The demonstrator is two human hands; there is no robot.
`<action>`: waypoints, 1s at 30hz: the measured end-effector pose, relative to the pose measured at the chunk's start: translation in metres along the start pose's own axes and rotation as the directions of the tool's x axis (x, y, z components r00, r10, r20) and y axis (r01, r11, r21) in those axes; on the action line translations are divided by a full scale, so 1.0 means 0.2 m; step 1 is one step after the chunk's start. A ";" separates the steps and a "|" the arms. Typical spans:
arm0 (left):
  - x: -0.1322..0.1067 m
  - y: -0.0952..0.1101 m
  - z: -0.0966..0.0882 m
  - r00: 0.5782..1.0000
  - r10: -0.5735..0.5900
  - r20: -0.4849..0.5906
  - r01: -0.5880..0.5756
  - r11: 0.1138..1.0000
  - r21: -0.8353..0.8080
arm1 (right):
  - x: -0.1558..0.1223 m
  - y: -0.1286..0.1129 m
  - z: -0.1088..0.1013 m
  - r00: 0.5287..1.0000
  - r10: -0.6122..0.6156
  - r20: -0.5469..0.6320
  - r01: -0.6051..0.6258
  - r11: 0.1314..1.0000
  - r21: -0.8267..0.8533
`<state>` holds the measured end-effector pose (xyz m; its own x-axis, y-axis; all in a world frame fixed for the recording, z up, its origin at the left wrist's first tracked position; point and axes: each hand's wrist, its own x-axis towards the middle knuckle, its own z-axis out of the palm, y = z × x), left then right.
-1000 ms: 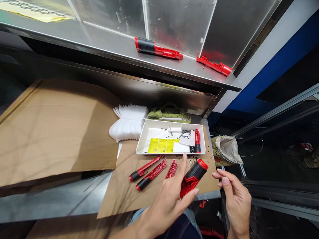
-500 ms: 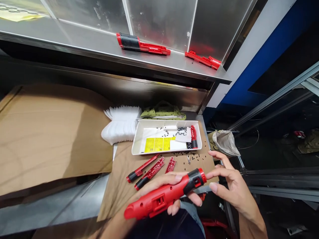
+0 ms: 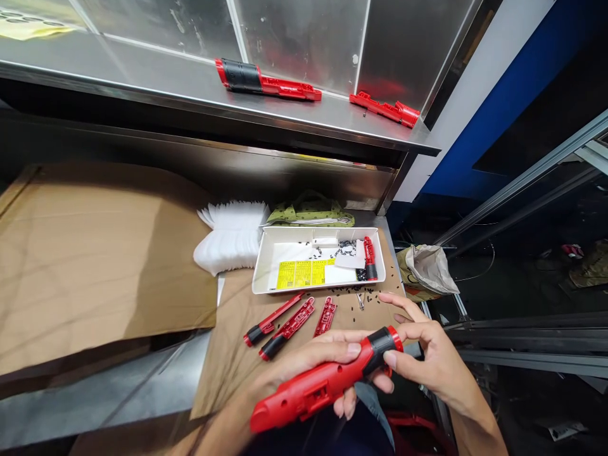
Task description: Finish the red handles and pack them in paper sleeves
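Observation:
Both my hands hold a red plastic tool housing (image 3: 319, 387) with a black grip band and red end cap, tilted across my lap. My left hand (image 3: 308, 370) wraps its red body, fingers curling beneath it. My right hand (image 3: 425, 358) pinches the black capped end between thumb and fingers. Just beyond them, several red-and-black housing halves (image 3: 287, 329) lie on a brown cardboard sheet (image 3: 228, 354). Small black screws (image 3: 358, 296) are scattered there too. A white tray (image 3: 285, 253) holds a yellow label (image 3: 297, 275), screws and another red-and-black part (image 3: 370, 259).
Along a steel shelf (image 3: 190, 95) at the back lie two red housing parts (image 3: 261, 82). A stack of white foam sheets (image 3: 232, 237), a green pouch (image 3: 308, 214) and a paper bag (image 3: 427, 269) surround the tray. Metal rails run along the right.
The housing has swung from a short, steep hold to lying nearly level, now gripped at both ends. My head view has shifted slightly, and the housing has tilted a little further.

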<state>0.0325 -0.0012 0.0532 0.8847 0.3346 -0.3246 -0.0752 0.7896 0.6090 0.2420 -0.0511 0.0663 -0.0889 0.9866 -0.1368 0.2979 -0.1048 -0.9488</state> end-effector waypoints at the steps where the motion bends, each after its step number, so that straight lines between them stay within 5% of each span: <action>1: 0.00 0.00 0.00 1.000 0.002 0.009 -0.002 1.000 0.000 | 0.00 0.00 0.00 1.000 0.005 -0.004 -0.005 1.000 0.013; 18: 0.04 -0.01 -0.01 0.999 -0.032 0.041 0.032 0.999 0.014 | 0.01 0.02 -0.02 0.996 0.007 0.086 -0.010 0.999 0.042; 30: 0.09 -0.08 -0.05 0.998 0.066 0.018 -0.067 0.998 0.019 | 0.04 0.04 -0.01 0.996 -0.088 0.022 0.088 0.996 -0.011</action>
<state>0.0455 -0.0024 0.0311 0.8858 0.3771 -0.2706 -0.1253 0.7557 0.6428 0.2460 -0.0439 0.0575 -0.1356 0.9890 -0.0594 0.2993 -0.0162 -0.9540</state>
